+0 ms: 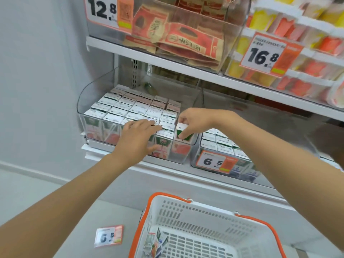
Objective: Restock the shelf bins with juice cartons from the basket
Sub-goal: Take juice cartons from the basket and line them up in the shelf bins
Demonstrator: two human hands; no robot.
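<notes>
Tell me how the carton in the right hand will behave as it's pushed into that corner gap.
The carton looks boxy and stiff, so it should slide, not roll. It sits tilted in the right hand, so it may jam against neighbours. The left hand steadies the row.

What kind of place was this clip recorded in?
Most likely a small grocery or convenience store: price tags on clear shelf bins of juice cartons, plus a shopping basket on the floor.

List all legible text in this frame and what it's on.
"12.8": price tag on the top-left bin
"16.8": price tag on the top-right bin
"6.5": price tag on the lower right bin
"6.5": loose price tag on the floor
Carton and packet print: too blurred to read.
</notes>
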